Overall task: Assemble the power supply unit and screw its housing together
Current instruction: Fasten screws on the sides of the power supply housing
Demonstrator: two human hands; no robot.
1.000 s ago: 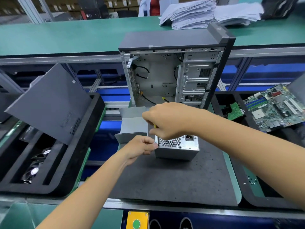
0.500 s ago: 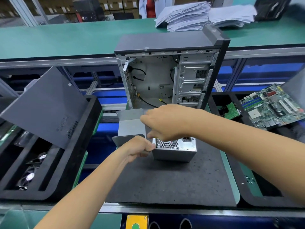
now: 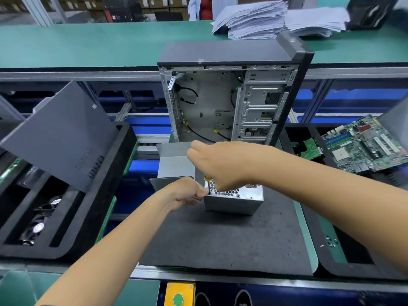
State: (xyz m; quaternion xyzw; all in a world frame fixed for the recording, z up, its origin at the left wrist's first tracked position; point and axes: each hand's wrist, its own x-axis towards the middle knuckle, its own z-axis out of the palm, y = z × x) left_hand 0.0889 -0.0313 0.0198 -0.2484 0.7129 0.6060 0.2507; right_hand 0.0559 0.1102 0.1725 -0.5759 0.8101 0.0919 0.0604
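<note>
The right hand (image 3: 223,166) grips a yellow-handled screwdriver (image 3: 207,184) upright over the silver metal power supply box's (image 3: 234,198) near-left corner, where the left hand (image 3: 187,193) pinches at its tip.

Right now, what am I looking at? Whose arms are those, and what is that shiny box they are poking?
There is one picture, taken by a camera worn on a person's head, so you look down at their own two arms. The shiny box is a power supply unit, the part that feeds electricity to a computer. It sits on a dark mat. The right hand grips a screwdriver with a yellow handle, its tip pointing down at the box's corner. The left hand pinches at that same corner, probably steadying the tip. Behind stands an open computer case, nearly empty inside. On the right a green motherboard lies in a black tray.
</note>
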